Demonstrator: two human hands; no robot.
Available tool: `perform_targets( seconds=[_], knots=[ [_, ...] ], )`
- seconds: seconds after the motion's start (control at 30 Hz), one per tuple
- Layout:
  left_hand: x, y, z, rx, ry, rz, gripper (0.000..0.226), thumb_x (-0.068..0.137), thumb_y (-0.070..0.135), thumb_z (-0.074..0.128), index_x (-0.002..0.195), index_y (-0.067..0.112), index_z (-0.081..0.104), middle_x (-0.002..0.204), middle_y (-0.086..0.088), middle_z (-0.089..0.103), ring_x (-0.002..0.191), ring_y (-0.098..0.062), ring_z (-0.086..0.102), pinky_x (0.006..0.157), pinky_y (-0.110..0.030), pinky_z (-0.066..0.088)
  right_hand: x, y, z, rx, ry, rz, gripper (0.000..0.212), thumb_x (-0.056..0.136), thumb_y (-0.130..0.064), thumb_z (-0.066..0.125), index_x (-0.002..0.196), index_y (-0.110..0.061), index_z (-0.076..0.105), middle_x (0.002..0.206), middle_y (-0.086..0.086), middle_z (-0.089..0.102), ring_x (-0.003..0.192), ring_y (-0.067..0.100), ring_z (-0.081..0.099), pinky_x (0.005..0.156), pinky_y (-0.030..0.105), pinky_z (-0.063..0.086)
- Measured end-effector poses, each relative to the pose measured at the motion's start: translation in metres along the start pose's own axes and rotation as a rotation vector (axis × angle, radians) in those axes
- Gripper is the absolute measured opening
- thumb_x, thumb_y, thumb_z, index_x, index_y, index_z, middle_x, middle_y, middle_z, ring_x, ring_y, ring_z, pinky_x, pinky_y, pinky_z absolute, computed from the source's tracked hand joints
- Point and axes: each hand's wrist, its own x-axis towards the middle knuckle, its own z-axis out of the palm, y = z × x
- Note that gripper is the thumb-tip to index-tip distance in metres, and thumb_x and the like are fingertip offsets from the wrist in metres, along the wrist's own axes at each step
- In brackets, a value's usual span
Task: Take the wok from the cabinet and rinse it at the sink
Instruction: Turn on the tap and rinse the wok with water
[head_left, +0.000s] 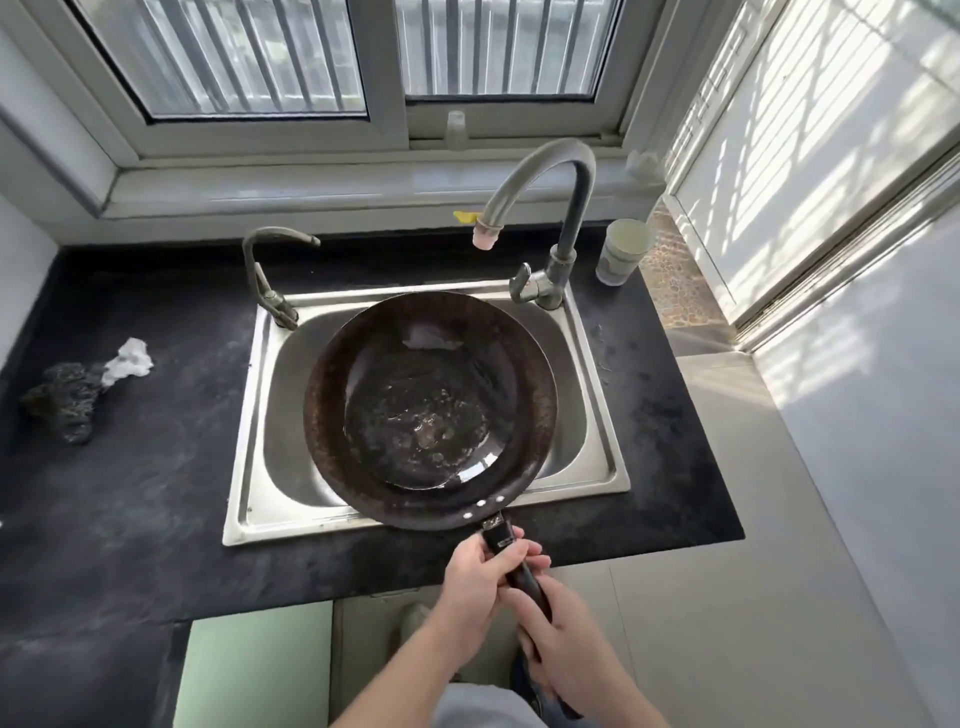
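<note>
Kitchen window corner, dark worktop (130, 493) with a steel sink (244, 467) set in. Left hand (475, 582) clamped round the wok handle (511, 558) near the bowl, right hand (563, 639) wrapped round it further back. Wok (426, 410) held roughly level over the sink, in front of the tall tap (545, 208). Bottom looks wet, no stream visible. My read: rinse step. Next move needs one hand freed for the tap lever (522, 280), or a tilt to dump the water

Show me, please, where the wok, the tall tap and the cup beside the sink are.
wok (431, 415): head view, on its dark inner bowl.
tall tap (579, 208): head view, on its upright neck.
cup (621, 260): head view, on its side wall.
</note>
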Motion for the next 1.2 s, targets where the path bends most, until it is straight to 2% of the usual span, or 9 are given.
perform_targets(
  seconds=[0.13, 0.27, 0.4, 0.57, 0.67, 0.8, 1.03, 1.2],
  knots=[
    [0.006, 0.0, 0.003, 0.005, 0.009, -0.01, 0.011, 0.092, -0.007, 0.057, 0.103, -0.006, 0.056, 0.082, -0.017, 0.072, 0.076, -0.028, 0.075, 0.066, -0.033, 0.061, 0.006, 0.003, -0.001, -0.026, 0.017, 0.02, 0.025, 0.092, -0.042, 0.057, 0.085, -0.02, 0.064, 0.051, -0.005, 0.059, 0.044, 0.009, 0.05, 0.052, 0.033, 0.039],
    [0.009, 0.01, 0.004, 0.015, 0.027, 0.009, 0.012, 0.093, -0.005, 0.058, 0.105, -0.007, 0.057, 0.085, -0.018, 0.072, 0.078, -0.027, 0.075, 0.068, -0.033, 0.06, 0.016, -0.004, 0.002, -0.026, 0.015, 0.03, 0.016, 0.095, -0.041, 0.058, 0.088, -0.028, 0.064, 0.058, -0.006, 0.061, 0.049, 0.007, 0.052, 0.055, 0.033, 0.039],
    [0.009, 0.023, -0.002, 0.012, 0.065, 0.032, 0.015, 0.093, -0.002, 0.059, 0.108, -0.006, 0.06, 0.088, -0.018, 0.073, 0.079, -0.025, 0.076, 0.066, -0.029, 0.06, 0.025, -0.018, 0.009, -0.019, -0.018, 0.006, 0.017, 0.098, -0.036, 0.057, 0.081, -0.032, 0.059, 0.058, -0.006, 0.06, 0.045, 0.003, 0.05, 0.047, 0.022, 0.039],
    [0.002, 0.024, -0.017, -0.002, 0.137, 0.042, 0.014, 0.094, -0.001, 0.06, 0.107, -0.006, 0.06, 0.086, -0.016, 0.074, 0.08, -0.026, 0.077, 0.064, -0.028, 0.06, 0.027, -0.023, 0.018, -0.022, -0.114, -0.005, 0.019, 0.098, -0.034, 0.057, 0.084, -0.021, 0.061, 0.054, -0.001, 0.058, 0.036, 0.008, 0.048, 0.037, 0.022, 0.037],
    [-0.001, 0.017, -0.024, -0.017, 0.158, 0.028, 0.017, 0.094, -0.002, 0.06, 0.109, -0.008, 0.058, 0.086, -0.016, 0.075, 0.082, -0.027, 0.076, 0.065, -0.03, 0.06, 0.025, -0.017, 0.021, -0.002, -0.137, 0.021, 0.022, 0.096, -0.035, 0.059, 0.084, -0.018, 0.063, 0.052, -0.001, 0.059, 0.035, 0.012, 0.049, 0.036, 0.023, 0.039],
    [0.001, 0.011, -0.024, 0.0, 0.15, 0.019, 0.017, 0.093, -0.001, 0.06, 0.11, -0.006, 0.058, 0.088, -0.017, 0.074, 0.083, -0.028, 0.076, 0.067, -0.03, 0.06, 0.021, -0.009, 0.022, 0.01, -0.108, 0.024, 0.023, 0.093, -0.04, 0.06, 0.08, -0.021, 0.063, 0.052, -0.001, 0.059, 0.035, 0.012, 0.048, 0.035, 0.023, 0.039],
    [0.008, 0.013, -0.004, 0.031, 0.083, 0.015, 0.012, 0.094, -0.004, 0.057, 0.106, -0.007, 0.057, 0.088, -0.019, 0.071, 0.077, -0.025, 0.075, 0.066, -0.031, 0.06, 0.025, -0.006, 0.005, 0.032, -0.07, 0.021, 0.028, 0.086, -0.051, 0.059, 0.08, -0.024, 0.063, 0.056, -0.001, 0.06, 0.042, 0.008, 0.049, 0.043, 0.025, 0.037],
    [0.011, 0.026, 0.001, 0.047, 0.093, 0.031, 0.014, 0.093, -0.003, 0.059, 0.106, -0.007, 0.059, 0.086, -0.016, 0.073, 0.076, -0.022, 0.075, 0.065, -0.03, 0.061, 0.034, -0.016, 0.005, 0.106, -0.087, 0.011, 0.029, 0.08, -0.056, 0.06, 0.075, -0.027, 0.064, 0.053, 0.0, 0.057, 0.036, 0.011, 0.045, 0.036, 0.024, 0.036]
  ],
)
